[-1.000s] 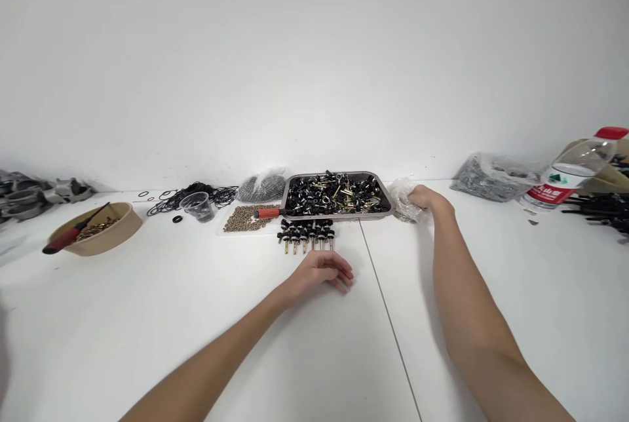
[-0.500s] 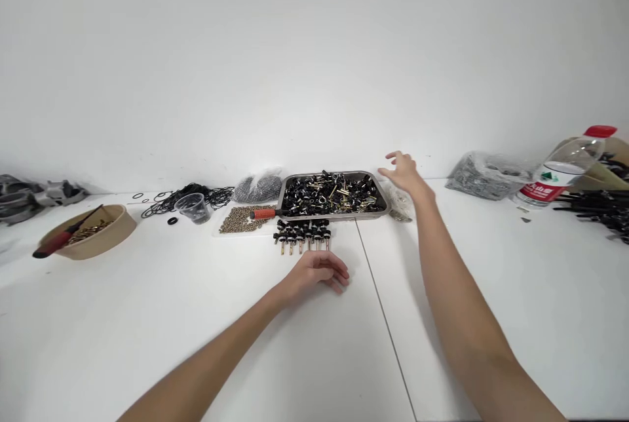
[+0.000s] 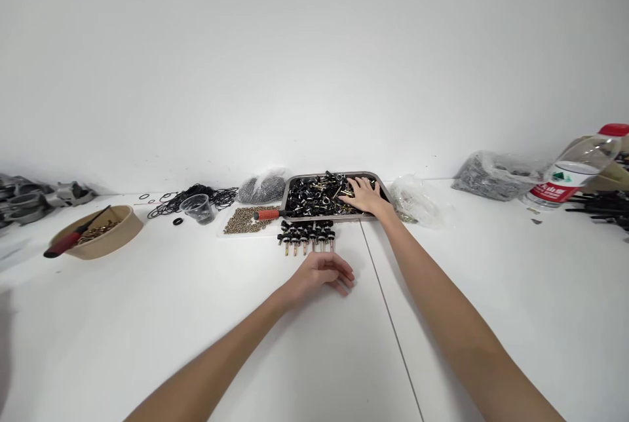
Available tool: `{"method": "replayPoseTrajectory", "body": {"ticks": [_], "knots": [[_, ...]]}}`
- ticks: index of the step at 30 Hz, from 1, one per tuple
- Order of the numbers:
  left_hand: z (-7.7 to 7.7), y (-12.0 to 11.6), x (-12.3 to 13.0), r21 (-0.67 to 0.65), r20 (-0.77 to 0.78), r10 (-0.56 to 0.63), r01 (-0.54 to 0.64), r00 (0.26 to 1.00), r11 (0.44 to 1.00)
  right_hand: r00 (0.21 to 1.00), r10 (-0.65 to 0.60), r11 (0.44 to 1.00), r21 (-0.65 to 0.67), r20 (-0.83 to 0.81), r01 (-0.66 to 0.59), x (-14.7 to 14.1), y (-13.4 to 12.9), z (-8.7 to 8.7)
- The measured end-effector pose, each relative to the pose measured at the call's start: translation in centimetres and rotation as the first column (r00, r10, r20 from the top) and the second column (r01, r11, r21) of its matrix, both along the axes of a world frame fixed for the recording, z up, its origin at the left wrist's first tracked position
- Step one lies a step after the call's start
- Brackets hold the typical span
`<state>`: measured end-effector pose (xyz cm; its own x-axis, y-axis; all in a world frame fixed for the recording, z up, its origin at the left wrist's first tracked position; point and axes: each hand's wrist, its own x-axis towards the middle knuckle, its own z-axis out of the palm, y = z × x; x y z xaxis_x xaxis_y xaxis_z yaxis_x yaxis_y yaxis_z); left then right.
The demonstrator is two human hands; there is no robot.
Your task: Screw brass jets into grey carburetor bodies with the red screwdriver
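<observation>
My right hand (image 3: 364, 196) reaches over the right part of a metal tray (image 3: 339, 217), fingers spread on the heap of small black and brass-coloured parts (image 3: 314, 194). No part is visibly gripped in it. My left hand (image 3: 324, 274) rests on the white table with its fingers loosely curved and apart, holding nothing. Just beyond it, several black fittings with brass-coloured stems (image 3: 307, 235) stand in rows against the tray's near side. A screwdriver with a red handle (image 3: 266, 214) lies at the tray's left front corner.
Left of the tray are small brass-coloured pieces (image 3: 246, 220), a bag of dark beads (image 3: 263, 187), a clear cup (image 3: 198, 208), black rings (image 3: 211, 196) and a tan bowl (image 3: 113, 238). To the right are a clear bag (image 3: 417, 199), a grey-filled bag (image 3: 491, 176) and a bottle (image 3: 572, 173).
My right hand has moved left and down from above the clear bag onto the parts in the tray. My left hand stays put, and the view has shifted slightly.
</observation>
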<state>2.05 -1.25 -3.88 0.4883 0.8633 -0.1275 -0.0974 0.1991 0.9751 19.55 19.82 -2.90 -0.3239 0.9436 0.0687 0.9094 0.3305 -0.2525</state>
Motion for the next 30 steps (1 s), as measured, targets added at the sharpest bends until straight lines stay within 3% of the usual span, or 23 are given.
{"method": "replayPoseTrajectory", "body": {"ticks": [10,30], "knots": [[0.1,0.0,0.1,-0.005,-0.005,0.000,0.000,1.000,1.000,1.000,-0.018,0.997,0.082,0.015,0.017,0.0,0.1,0.0],[0.0,0.0,0.0,-0.007,0.004,0.004,-0.004,1.000,1.000,0.989,-0.008,0.989,0.142,-0.151,0.030,0.4,1.2,-0.5]]}}
